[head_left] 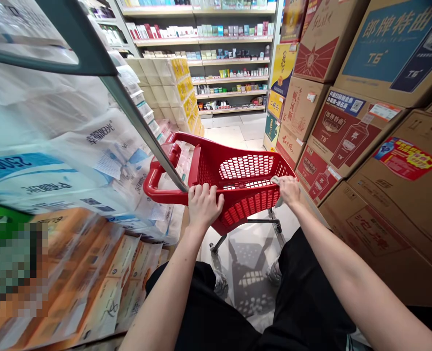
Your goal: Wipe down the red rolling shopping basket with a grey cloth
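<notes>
Closest in, black fabric trousers and two bare forearms reaching forward. Below, between the knees, grey-white shoes on glossy pale floor tiles, with the cart's lattice shadow thrown across them.

Next, the left hand: fingers folded tight, clamped on the thick rounded rear rim of a red plastic shopping cart. To the right, the right hand, laid knuckles-up on the cart's near right corner, touching the rim; fingertips hidden behind the edge, so impossible to tell whether closed around it or merely resting.

Cart itself straight ahead in the aisle, between both hands: smooth moulded rim, perforated mesh walls and floor, looped tubular handle at its left, thin grey metal legs beneath.

On the left, close by, soft bulky tissue packs in crinkled clear film, orange-printed ones lowest, crossed by a slanting grey metal bar. On the right, stacked brown cardboard cartons, matte, with red and blue printed panels.

Farther off, a block of shrink-wrapped yellow-and-white cartons; farthest, long store shelves lined with small bottles and boxes.
</notes>
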Tool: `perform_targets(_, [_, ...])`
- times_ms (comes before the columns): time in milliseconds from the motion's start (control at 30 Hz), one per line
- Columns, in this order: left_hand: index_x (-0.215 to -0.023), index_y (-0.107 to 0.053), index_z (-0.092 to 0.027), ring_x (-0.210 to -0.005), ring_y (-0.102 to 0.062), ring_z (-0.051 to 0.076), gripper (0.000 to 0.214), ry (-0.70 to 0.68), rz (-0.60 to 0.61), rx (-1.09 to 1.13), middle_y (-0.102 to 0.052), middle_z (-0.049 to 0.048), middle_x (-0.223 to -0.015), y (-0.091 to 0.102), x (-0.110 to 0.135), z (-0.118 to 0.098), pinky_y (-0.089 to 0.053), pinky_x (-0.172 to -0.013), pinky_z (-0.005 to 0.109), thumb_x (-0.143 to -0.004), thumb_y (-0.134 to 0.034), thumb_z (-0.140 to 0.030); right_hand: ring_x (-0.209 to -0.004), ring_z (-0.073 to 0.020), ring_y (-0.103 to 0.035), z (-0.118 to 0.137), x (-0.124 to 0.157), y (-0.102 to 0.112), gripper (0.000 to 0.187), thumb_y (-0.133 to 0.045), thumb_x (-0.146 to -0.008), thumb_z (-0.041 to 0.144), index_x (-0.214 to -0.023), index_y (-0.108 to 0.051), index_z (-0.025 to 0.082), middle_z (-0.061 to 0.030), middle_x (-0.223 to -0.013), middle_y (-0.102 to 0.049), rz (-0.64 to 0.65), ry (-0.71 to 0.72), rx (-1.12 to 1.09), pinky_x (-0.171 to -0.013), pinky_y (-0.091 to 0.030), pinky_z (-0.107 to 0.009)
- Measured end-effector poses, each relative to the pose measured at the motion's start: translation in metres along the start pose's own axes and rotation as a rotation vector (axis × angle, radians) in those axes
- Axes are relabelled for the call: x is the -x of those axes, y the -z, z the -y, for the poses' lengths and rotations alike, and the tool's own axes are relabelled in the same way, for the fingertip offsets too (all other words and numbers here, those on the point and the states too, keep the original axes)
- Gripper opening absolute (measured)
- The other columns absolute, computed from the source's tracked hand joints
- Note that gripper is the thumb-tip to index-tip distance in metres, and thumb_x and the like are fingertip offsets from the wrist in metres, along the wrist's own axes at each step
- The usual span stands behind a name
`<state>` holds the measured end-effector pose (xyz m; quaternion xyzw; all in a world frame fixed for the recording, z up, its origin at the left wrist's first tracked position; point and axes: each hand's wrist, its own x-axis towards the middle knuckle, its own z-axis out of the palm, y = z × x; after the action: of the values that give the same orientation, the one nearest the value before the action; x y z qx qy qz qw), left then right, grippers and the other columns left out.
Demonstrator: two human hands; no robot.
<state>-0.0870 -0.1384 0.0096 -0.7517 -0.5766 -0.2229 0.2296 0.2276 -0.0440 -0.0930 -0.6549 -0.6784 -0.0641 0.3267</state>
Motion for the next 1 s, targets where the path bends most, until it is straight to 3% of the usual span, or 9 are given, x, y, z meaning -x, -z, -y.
perform_targets(167, [-0.094,-0.060,-0.019,-0.094,-0.048,0.029,0.028,0.022,0.019,-0.001,-0.056,0.0118,-0.088,0.000,-0.001,0.000,-0.031,-0.093,0.048,-0.084,-0.041,-0.038,-0.095,-0.0210,-0.050,0.135,0.021,-0.008,0.030,-0.031,-0.095,0.030,-0.101,-0.059,0.019,-0.0081,-0.102,-0.061,0.042,0.261,-0.227,-0.093,-0.035,-0.038])
perform_targets(267, [-0.101,-0.059,-0.019,-0.096,-0.049,0.029,0.030,0.019,0.042,0.015,-0.057,0.0123,-0.091,0.002,0.000,0.005,-0.031,-0.094,0.048,-0.085,-0.041,-0.037,-0.102,-0.0196,-0.049,0.176,0.030,-0.006,0.031,-0.032,-0.096,0.032,-0.113,-0.056,0.021,-0.0070,-0.110,-0.059,0.051,0.340,-0.320,-0.094,-0.034,-0.035])
perform_targets(333, [-0.110,-0.056,-0.020,-0.100,-0.049,0.028,0.032,-0.009,0.039,0.052,-0.058,0.0118,-0.098,0.006,0.002,0.012,-0.030,-0.097,0.047,-0.085,-0.042,-0.034,-0.104,-0.0184,-0.049,0.170,0.032,-0.005,0.031,-0.035,-0.095,0.031,-0.118,-0.054,0.024,-0.0054,-0.114,-0.058,0.083,0.405,-0.339,-0.095,-0.035,-0.034])
perform_targets(467, [-0.119,-0.050,-0.022,-0.111,-0.048,0.024,0.035,-0.067,-0.021,0.152,-0.055,0.0102,-0.115,0.014,0.011,0.031,-0.030,-0.100,0.043,-0.085,-0.043,-0.027,-0.107,-0.0178,-0.049,0.119,0.030,-0.003,0.030,-0.041,-0.093,0.028,-0.121,-0.053,0.029,-0.0025,-0.114,-0.058,0.085,0.418,-0.300,-0.102,-0.029,-0.038])
perform_targets(533, [-0.117,-0.050,-0.021,-0.113,-0.047,0.025,0.033,-0.009,-0.119,0.164,-0.055,0.0110,-0.115,0.017,0.016,0.041,-0.031,-0.099,0.044,-0.085,-0.044,-0.027,-0.108,-0.0182,-0.049,0.096,0.030,-0.004,0.030,-0.041,-0.093,0.029,-0.119,-0.054,0.029,-0.0023,-0.114,-0.059,0.073,0.399,-0.281,-0.103,-0.027,-0.039])
perform_targets(633, [-0.117,-0.047,-0.018,-0.114,-0.046,0.028,0.034,0.213,-0.334,0.125,-0.053,0.0150,-0.117,0.019,0.018,0.055,-0.032,-0.096,0.047,-0.084,-0.046,-0.031,-0.107,-0.0196,-0.049,0.078,0.029,-0.004,0.030,-0.041,-0.093,0.032,-0.119,-0.055,0.027,-0.0040,-0.113,-0.059,0.085,0.399,-0.277,-0.098,-0.032,-0.038])
perform_targets(733, [-0.114,-0.046,-0.017,-0.110,-0.049,0.028,0.033,0.380,-0.431,0.098,-0.055,0.0161,-0.112,0.018,0.013,0.063,-0.032,-0.094,0.046,-0.087,-0.042,-0.035,-0.103,-0.0202,-0.050,0.075,0.028,-0.003,0.031,-0.040,-0.093,0.033,-0.118,-0.055,0.025,-0.0051,-0.110,-0.059,0.092,0.385,-0.271,-0.093,-0.034,-0.036])
perform_targets(867, [-0.102,-0.051,-0.016,-0.089,-0.057,0.026,0.027,0.351,-0.297,0.061,-0.064,0.0106,-0.085,0.012,0.007,0.062,-0.027,-0.096,0.048,-0.090,-0.034,-0.033,-0.103,-0.0209,-0.049,0.086,0.030,-0.002,0.029,-0.039,-0.093,0.033,-0.113,-0.057,0.023,-0.0061,-0.109,-0.059,0.066,0.330,-0.237,-0.096,-0.032,-0.039])
perform_targets(1000, [-0.097,-0.052,-0.012,-0.083,-0.057,0.027,0.031,0.360,-0.260,0.012,-0.064,0.0116,-0.074,0.007,0.006,0.059,-0.026,-0.094,0.049,-0.090,-0.032,-0.034,-0.113,-0.0230,-0.044,0.127,0.041,-0.005,0.030,-0.039,-0.093,0.027,-0.119,-0.055,0.023,-0.0085,-0.119,-0.054,-0.020,0.229,-0.228,-0.104,-0.026,-0.046])
